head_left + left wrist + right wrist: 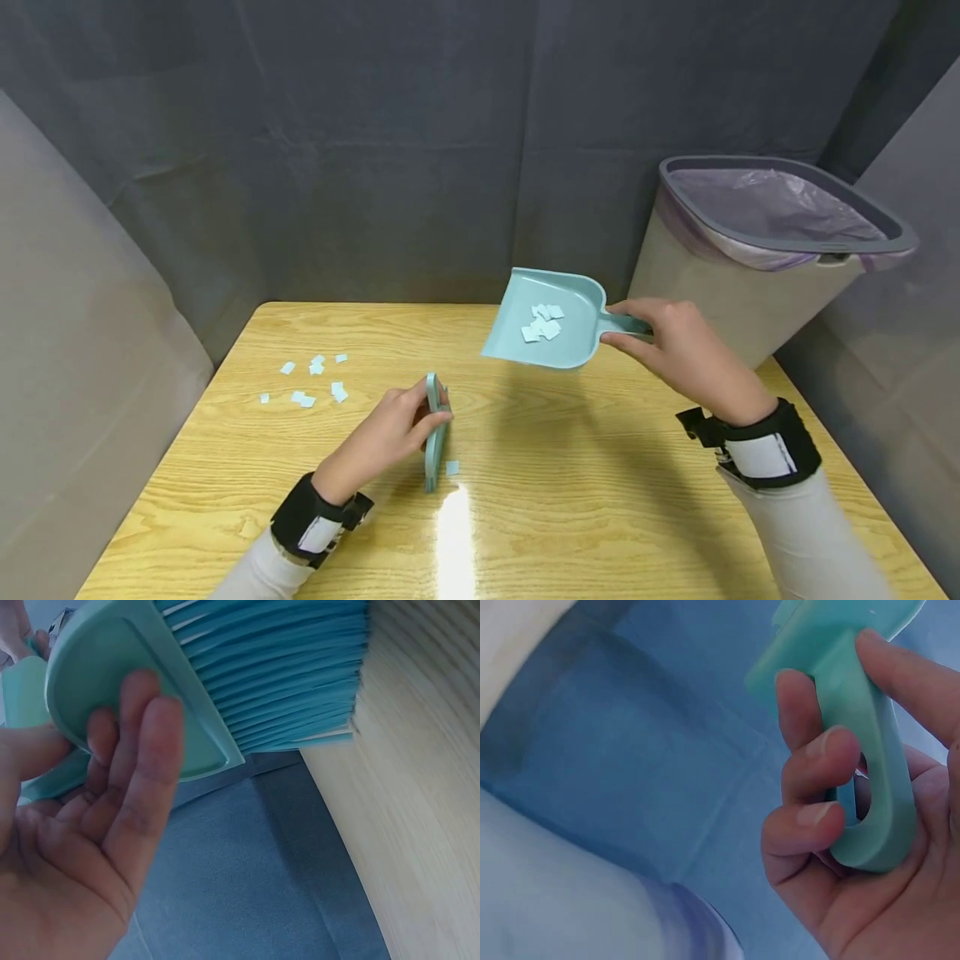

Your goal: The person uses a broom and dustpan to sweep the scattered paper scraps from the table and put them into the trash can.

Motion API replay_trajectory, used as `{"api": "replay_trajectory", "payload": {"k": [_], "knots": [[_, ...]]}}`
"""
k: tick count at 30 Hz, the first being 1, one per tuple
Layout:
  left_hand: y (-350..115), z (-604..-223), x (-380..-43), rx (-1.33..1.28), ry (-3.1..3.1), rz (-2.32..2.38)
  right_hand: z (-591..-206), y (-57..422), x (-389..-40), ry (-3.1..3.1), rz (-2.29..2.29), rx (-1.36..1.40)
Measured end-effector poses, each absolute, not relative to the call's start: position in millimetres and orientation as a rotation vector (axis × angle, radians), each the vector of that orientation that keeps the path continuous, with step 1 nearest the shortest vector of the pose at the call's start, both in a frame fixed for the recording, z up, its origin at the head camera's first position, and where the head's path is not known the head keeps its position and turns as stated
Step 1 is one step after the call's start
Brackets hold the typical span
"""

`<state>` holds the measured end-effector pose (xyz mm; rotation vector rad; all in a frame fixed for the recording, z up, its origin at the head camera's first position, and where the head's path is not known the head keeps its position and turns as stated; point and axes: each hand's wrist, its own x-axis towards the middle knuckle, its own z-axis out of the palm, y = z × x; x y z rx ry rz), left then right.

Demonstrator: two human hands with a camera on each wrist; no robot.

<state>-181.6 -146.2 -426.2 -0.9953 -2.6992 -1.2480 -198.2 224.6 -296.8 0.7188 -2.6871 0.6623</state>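
My left hand (386, 432) grips a teal hand brush (432, 454), held on edge over the table. In the left wrist view, its blue bristles (285, 679) point down at the wood, with their tips right at the surface. One small pale-blue paper square (452, 468) lies just right of the brush. My right hand (693, 362) holds a light teal dustpan (508, 321) by its handle, raised over the table's far part. Several paper pieces (546, 325) sit in the pan. The right wrist view shows fingers curled round the looped handle (891, 799).
More paper squares (303, 400) lie scattered on the wooden table (225, 483) at the left. A bin (686, 275) with a grey rim and plastic liner (765, 200) stands beyond the table's far right corner. Dark cloth (390, 167) hangs behind.
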Motion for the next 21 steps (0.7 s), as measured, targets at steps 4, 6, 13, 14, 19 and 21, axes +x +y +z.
{"api": "replay_trajectory", "payload": {"k": [4,6,13,14,19,21], "knots": [[-146.8,-426.0,-183.5,-0.986,-2.711,-1.259,-277.3,232.5,-196.6,-2.648,0.587,0.692],[-146.7,-425.6,-183.5,-0.975,-2.721,-1.27,-267.2,237.6,-195.0,-2.638,0.555,0.667],[-147.5,-425.5,-183.7,-0.957,-2.745,-1.31,-236.2,256.6,-189.9,-2.522,0.417,0.501],[-148.0,-425.7,-183.9,-0.954,-2.748,-1.309,-232.8,259.0,-189.8,-2.509,0.408,0.472],[-149.0,-426.8,-185.0,-0.958,-2.75,-1.295,-221.2,270.1,-192.5,-2.441,0.392,0.37],[-148.9,-426.5,-185.5,-0.964,-2.749,-1.296,-219.2,273.8,-194.6,-2.421,0.381,0.335]]}}
